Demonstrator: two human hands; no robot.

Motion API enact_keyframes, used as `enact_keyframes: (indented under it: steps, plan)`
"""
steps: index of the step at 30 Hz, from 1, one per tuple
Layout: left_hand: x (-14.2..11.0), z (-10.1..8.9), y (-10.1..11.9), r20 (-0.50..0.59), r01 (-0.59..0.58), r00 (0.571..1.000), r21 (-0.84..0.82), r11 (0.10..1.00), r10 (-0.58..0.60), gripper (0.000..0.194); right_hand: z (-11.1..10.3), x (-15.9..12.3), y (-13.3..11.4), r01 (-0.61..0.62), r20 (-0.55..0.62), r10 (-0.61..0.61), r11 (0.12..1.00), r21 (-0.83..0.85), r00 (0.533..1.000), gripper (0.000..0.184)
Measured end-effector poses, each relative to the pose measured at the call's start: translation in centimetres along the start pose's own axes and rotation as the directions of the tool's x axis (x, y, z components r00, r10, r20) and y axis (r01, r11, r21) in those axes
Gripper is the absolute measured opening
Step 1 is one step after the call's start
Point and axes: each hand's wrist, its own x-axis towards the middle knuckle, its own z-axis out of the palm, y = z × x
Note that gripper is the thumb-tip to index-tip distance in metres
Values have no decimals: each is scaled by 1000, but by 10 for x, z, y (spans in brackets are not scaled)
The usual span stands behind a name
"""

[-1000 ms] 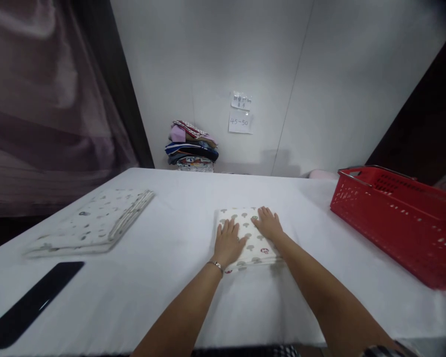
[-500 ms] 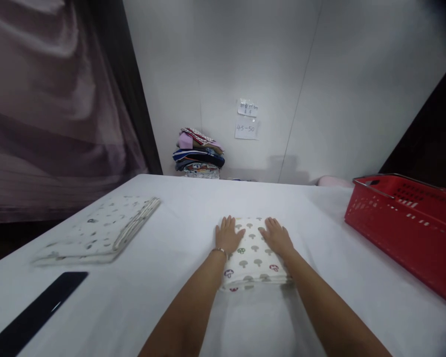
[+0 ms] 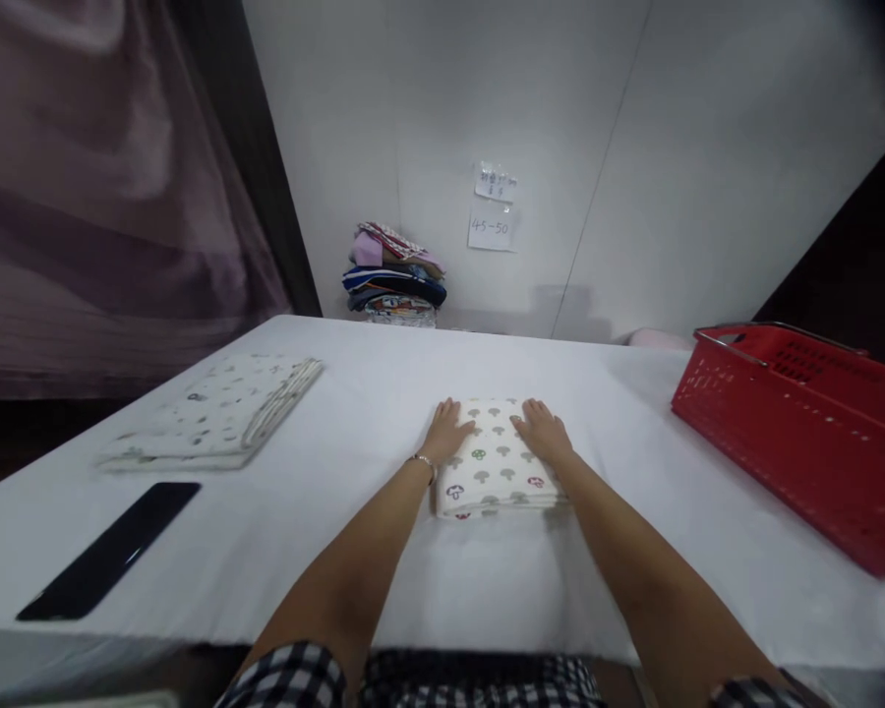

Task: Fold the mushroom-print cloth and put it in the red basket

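Observation:
A folded white cloth (image 3: 498,457) printed with grey, green and red mushrooms lies flat on the white table (image 3: 354,418) in front of me. On its left edge rests my left hand (image 3: 446,433), a bracelet at the wrist and the thumb pointing inward. My right hand (image 3: 544,433) lies on the far right part of the same cloth, thumb also turned inward. Both hands are flat with fingers stretched out, pressing on the fabric rather than gripping it.
Another folded patterned cloth (image 3: 213,413) lies on the left, behind a long black flat object (image 3: 110,553). A red plastic basket (image 3: 789,442) stands at the right. Beyond the far edge, a pile of folded fabrics (image 3: 394,275) sits by the wall with paper labels (image 3: 493,221).
The view has tilted down, so everything sits higher and the table's near edge and my checked sleeves now show. Both hands stay on the mushroom cloth, almost unmoved.

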Motion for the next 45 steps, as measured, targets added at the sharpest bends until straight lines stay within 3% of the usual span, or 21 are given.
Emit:
enact_keyframes:
  steps: [8,13,15,18,21,24,28,33,45]
  plan:
    - [-58,4,-22,-93,47,993,-198,979,-66,53,-29,-2,0,-32,69,19,982,188,997,52]
    - [-94,13,-28,-154,-14,987,-345,939,-42,49,-35,-54,-7,124,47,-141,959,253,989,53]
    - [-106,14,-25,-157,-32,987,-354,935,-26,48,-29,-80,-5,184,53,-199,959,214,978,53]
    - [-119,11,-17,-134,-55,991,-294,954,16,50,-19,-105,4,175,30,-178,981,85,984,51]
    - [-125,7,-8,-131,-73,990,-200,977,47,50,-16,-111,14,148,17,-150,986,82,989,49]
    - [-129,7,-5,-206,-116,975,-127,985,88,45,-19,-109,22,90,-10,-91,962,256,996,48]
    - [-139,9,-5,-297,-277,919,-21,961,258,39,-17,-120,39,74,-188,6,906,417,982,50]
    - [-146,12,-5,-271,-460,843,82,884,464,31,1,-144,61,171,-276,-57,896,410,960,45]
    - [-141,11,-6,-294,-485,824,79,871,485,28,-1,-144,68,140,-285,-49,941,308,957,41]
